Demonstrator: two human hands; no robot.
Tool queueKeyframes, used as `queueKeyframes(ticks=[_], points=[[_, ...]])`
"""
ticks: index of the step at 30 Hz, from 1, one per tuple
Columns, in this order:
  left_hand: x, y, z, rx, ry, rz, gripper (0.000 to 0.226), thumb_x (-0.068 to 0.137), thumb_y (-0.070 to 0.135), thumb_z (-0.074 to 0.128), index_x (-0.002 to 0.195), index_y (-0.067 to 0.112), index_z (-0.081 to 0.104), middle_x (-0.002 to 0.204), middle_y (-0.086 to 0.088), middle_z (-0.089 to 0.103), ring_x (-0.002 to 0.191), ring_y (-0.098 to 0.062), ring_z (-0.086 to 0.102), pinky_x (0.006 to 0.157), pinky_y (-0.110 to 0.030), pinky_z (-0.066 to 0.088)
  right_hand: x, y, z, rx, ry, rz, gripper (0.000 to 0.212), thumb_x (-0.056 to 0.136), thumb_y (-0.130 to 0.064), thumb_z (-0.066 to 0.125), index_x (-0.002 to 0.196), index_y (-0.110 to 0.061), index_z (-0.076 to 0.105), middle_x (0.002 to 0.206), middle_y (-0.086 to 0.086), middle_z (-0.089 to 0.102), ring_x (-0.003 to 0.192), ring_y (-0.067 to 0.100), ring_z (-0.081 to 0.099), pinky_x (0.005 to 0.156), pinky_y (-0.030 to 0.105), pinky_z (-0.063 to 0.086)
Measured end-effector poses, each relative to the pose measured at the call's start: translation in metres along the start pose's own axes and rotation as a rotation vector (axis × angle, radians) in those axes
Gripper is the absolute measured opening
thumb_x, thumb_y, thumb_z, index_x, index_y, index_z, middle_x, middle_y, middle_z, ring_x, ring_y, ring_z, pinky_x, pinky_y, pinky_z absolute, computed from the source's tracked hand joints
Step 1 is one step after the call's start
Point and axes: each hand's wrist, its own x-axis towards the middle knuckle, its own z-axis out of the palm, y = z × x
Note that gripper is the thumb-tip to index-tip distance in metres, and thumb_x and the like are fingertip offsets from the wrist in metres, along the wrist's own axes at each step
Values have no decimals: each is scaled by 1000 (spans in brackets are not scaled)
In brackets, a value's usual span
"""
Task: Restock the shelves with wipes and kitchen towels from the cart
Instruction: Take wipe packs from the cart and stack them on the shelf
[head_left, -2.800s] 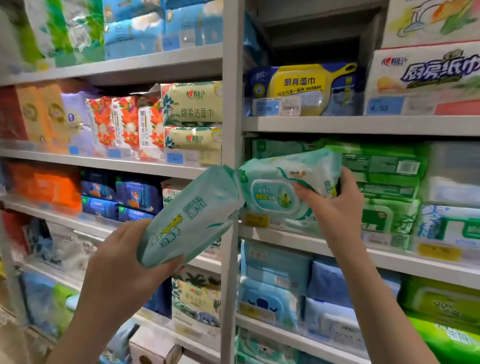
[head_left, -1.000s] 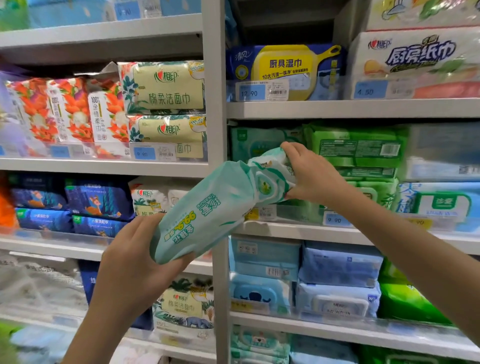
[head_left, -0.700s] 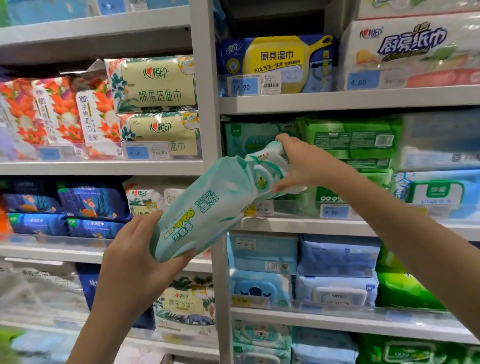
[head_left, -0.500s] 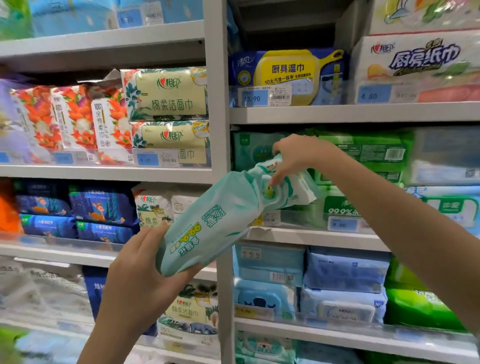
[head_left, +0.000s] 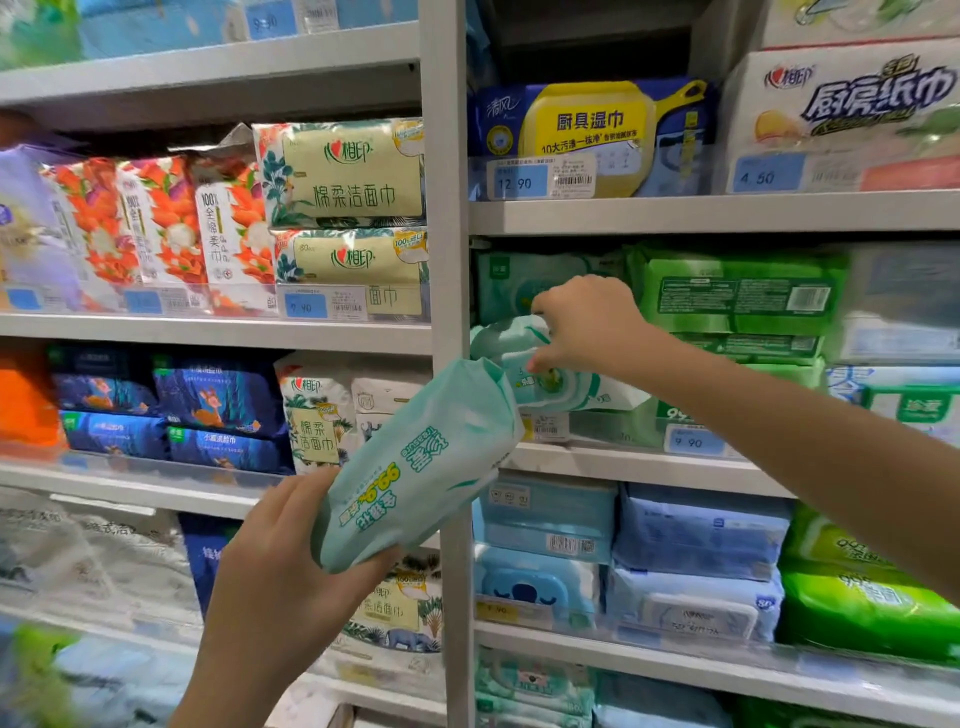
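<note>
My left hand grips a mint-green wipes pack by its lower end, tilted up to the right in front of the grey shelf post. My right hand reaches into the middle right shelf and pinches a second mint-green wipes pack, which lies at the shelf's left end in front of another pale-green pack. The second pack's right end sticks out past the hand over the shelf edge.
Bright green wipes packs are stacked right of my right hand. Above are a blue-yellow kitchen wipes pack and kitchen paper towels. Blue wipes packs fill the shelf below. Cotton tissue packs sit on the left shelves.
My right hand has pushed the second wipes pack deeper and lower into the shelf, turning it from upright toward flat. My left hand still holds its pack in the same spot.
</note>
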Motion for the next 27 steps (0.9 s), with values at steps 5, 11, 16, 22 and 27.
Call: queueKeyframes(ticks=[5,11,16,22,27], points=[[0,-3,0,-23,-15,-20,65,61,58,59,109,14,61,92,11,57,78,-4,46,60,-11,35,-13,6,15,86,170,-31,57,73,-61,69,114,-21,65,78,1,50,79,22,40,69,31,26],[1,-4,-1,-17,-35,-13,66,62,58,59,109,11,61,89,8,58,71,-9,51,56,-12,36,-10,19,29,334,330,-128,53,69,-50,77,107,-13,73,66,2,49,72,22,39,69,31,22],[1,-4,-2,-9,-52,4,70,63,60,59,109,8,62,87,5,58,67,-17,56,51,-17,40,-6,18,41,312,498,-145,47,72,-54,68,83,-9,76,53,6,58,58,25,51,62,31,32],[-5,-9,-2,-18,-83,2,69,63,60,59,111,12,60,90,6,58,71,-16,55,52,-17,38,2,21,53,203,599,-185,52,84,-57,52,64,-11,67,46,3,53,45,24,48,56,31,39],[-5,-9,-4,-10,-84,6,65,62,58,59,110,13,61,91,8,58,73,-15,54,57,-14,37,4,24,64,269,662,-96,51,87,-49,57,57,-7,57,46,5,50,45,24,47,54,30,38]])
